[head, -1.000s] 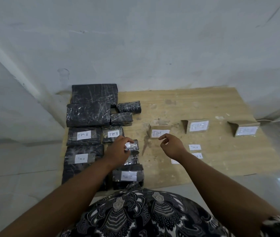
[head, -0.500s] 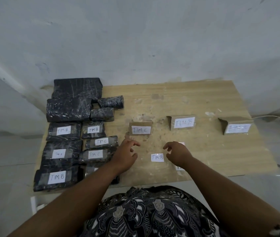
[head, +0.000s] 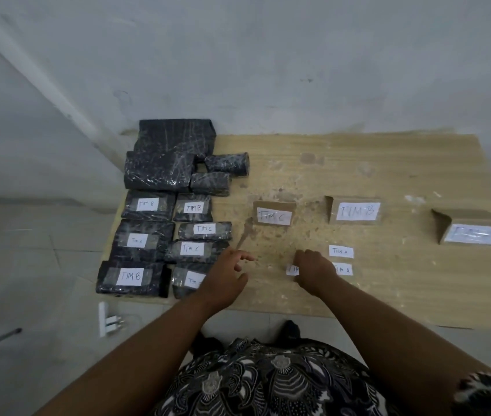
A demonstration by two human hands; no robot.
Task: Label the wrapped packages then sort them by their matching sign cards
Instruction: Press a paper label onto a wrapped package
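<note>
The right hand [head: 313, 270] rests low on the surface [head: 388, 289], fingers curled down over a loose paper label [head: 291, 269] whose left edge shows just beside the knuckles; whether the fingertips have pinched the label cannot be told. The left hand [head: 226, 277] hovers near the front edge with fingers loosely spread and holds nothing. Two more loose labels lie just right of the right hand: one marked "TIM A" [head: 341, 251] and a second label [head: 343, 269] partly covered by the wrist. The label under the right hand is therefore the nearest item, and the right hand is the nearer one to it. Left of the left hand stands the block of wrapped packages; seven nearer ones already carry labels, such as the "TIM B" package [head: 131, 277] at the front corner. The unlabelled packages [head: 163, 163] lie farthest back in that block, away and to the left of the right hand, their long axes running left to right. Beyond the hands stand three sign cards: "TIM C" [head: 274, 213], "TIM B" [head: 356, 211] and a third sign card [head: 472, 232] whose text is unreadable. Judged from this layout, labelling is unfinished and sorting has not begun.
</note>
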